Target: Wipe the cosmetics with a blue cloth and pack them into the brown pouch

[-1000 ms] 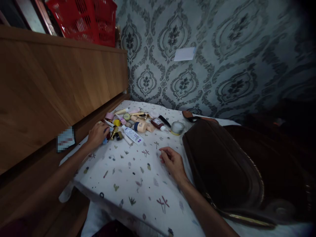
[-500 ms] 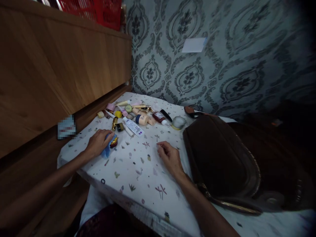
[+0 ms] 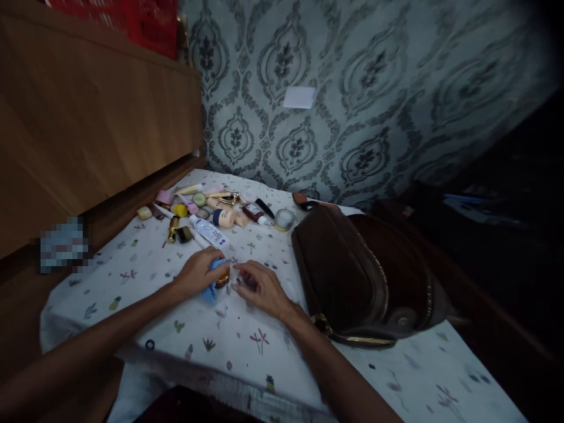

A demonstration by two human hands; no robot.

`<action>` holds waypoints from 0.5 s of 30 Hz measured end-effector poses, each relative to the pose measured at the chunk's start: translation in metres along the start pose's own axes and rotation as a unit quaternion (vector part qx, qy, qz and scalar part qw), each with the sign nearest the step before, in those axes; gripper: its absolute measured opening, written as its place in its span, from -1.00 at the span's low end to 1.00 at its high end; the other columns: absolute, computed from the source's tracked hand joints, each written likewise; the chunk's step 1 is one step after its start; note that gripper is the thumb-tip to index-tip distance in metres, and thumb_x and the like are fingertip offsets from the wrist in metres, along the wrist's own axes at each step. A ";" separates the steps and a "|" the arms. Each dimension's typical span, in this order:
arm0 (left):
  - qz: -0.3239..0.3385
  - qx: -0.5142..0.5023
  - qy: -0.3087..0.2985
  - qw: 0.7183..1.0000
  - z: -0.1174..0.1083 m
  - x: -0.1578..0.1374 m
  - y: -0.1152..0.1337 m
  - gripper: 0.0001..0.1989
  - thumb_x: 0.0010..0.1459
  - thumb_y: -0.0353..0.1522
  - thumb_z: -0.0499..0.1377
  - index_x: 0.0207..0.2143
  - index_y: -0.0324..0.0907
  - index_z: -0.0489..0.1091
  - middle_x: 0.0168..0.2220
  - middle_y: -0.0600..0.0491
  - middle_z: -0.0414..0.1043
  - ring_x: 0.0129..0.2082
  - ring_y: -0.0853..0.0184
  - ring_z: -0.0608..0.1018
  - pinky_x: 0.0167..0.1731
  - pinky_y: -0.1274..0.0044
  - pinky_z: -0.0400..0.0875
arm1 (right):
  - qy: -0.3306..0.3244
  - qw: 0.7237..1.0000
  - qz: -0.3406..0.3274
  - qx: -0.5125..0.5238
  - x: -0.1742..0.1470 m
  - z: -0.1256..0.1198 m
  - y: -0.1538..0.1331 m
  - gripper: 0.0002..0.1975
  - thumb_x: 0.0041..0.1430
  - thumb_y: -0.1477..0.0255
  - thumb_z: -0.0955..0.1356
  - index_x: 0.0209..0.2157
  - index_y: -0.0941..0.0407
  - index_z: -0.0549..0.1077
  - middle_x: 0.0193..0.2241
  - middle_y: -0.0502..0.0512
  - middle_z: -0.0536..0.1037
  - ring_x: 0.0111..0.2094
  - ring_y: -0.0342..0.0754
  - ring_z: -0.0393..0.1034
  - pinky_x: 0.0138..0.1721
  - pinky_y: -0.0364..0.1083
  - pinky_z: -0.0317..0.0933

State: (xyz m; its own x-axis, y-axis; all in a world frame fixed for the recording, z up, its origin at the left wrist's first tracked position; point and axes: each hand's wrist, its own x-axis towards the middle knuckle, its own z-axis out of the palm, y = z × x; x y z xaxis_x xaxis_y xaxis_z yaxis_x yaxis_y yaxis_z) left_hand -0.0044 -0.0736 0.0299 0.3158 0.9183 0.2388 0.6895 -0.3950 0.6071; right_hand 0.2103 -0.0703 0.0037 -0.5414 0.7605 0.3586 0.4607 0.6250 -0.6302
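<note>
My left hand (image 3: pixel 197 274) grips a small blue object with a gold and dark end (image 3: pixel 215 281), held just above the white patterned cloth (image 3: pixel 176 329). My right hand (image 3: pixel 259 286) lies close beside it, fingers curled, fingertips almost touching the gold end; whether they touch it is unclear. A pile of cosmetics (image 3: pixel 207 211) sits farther back on the cloth: a white tube (image 3: pixel 210 231), a beige bottle with a dark cap (image 3: pixel 223 218), a gold lipstick (image 3: pixel 172 228), a small round jar (image 3: pixel 284 219).
A brown leather bag (image 3: pixel 352 276) with a gold zipper lies to the right of my hands. A wooden headboard (image 3: pixel 88 129) rises at the left, with a red basket (image 3: pixel 141 20) on top. Patterned wallpaper (image 3: pixel 352 88) fills the back.
My left hand carried the blue object from the pile toward the middle of the cloth. My right hand shifted left and met it. The camera view swung to the right.
</note>
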 end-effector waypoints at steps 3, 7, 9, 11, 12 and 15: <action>0.024 -0.031 0.018 0.999 0.020 0.019 0.009 -0.69 0.25 -0.20 0.00 -0.47 -0.16 0.36 -0.43 0.04 0.43 -0.34 0.24 0.48 -0.29 0.44 0.32 | 0.012 1.000 0.000 0.012 0.000 -0.001 0.004 -0.53 0.08 0.19 0.48 -0.02 0.09 0.42 -0.17 0.13 0.53 -0.17 0.04 0.43 -0.14 -0.02 0.31; -0.012 -0.109 0.043 0.993 0.033 0.042 0.011 -0.73 0.22 -0.20 0.04 -0.44 -0.16 0.35 -0.51 0.13 0.37 -0.44 0.30 0.44 -0.39 0.50 0.29 | 0.039 0.998 0.037 0.015 0.002 0.000 0.013 -0.51 0.07 0.23 0.49 0.00 0.08 0.39 -0.11 0.15 0.53 -0.12 0.07 0.42 -0.09 0.03 0.30; -0.017 -0.123 0.030 0.992 0.033 0.048 0.010 -0.73 0.22 -0.19 0.04 -0.42 -0.16 0.36 -0.52 0.15 0.36 -0.44 0.32 0.43 -0.40 0.51 0.30 | 0.043 0.998 0.040 0.013 0.003 0.001 0.017 -0.48 0.06 0.25 0.50 0.02 0.10 0.39 -0.10 0.17 0.53 -0.09 0.10 0.41 -0.07 0.05 0.30; 0.015 -0.103 0.027 0.994 0.032 0.049 0.009 -0.72 0.25 -0.18 0.03 -0.40 -0.16 0.36 -0.47 0.12 0.39 -0.39 0.30 0.46 -0.32 0.49 0.34 | 0.045 0.998 0.037 0.020 0.003 0.001 0.019 -0.46 0.05 0.22 0.50 0.04 0.12 0.40 -0.09 0.20 0.52 -0.07 0.12 0.40 -0.05 0.08 0.29; 0.036 -0.086 0.032 0.995 0.031 0.047 0.007 -0.72 0.28 -0.19 0.02 -0.36 -0.16 0.37 -0.41 0.09 0.42 -0.34 0.28 0.48 -0.26 0.48 0.36 | 0.045 0.998 0.034 0.024 0.004 0.002 0.019 -0.44 0.05 0.21 0.50 0.05 0.12 0.40 -0.08 0.21 0.52 -0.06 0.13 0.40 -0.04 0.09 0.29; 0.083 -0.027 0.048 0.995 0.025 0.035 0.000 -0.71 0.34 -0.19 -0.04 -0.23 -0.16 0.38 -0.23 -0.02 0.44 -0.17 0.22 0.49 -0.09 0.42 0.36 | 0.042 0.998 0.030 0.036 0.004 0.001 0.018 -0.43 0.04 0.18 0.50 0.05 0.11 0.41 -0.07 0.21 0.53 -0.04 0.14 0.38 -0.01 0.11 0.27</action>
State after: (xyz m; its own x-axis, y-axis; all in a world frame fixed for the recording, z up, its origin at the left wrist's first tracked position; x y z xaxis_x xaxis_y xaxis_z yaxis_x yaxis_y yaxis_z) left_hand 0.0227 -0.0423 0.0195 0.3563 0.8397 0.4098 0.5956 -0.5420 0.5929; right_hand 0.2156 -0.0561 -0.0066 -0.4517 0.8105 0.3729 0.4381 0.5656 -0.6986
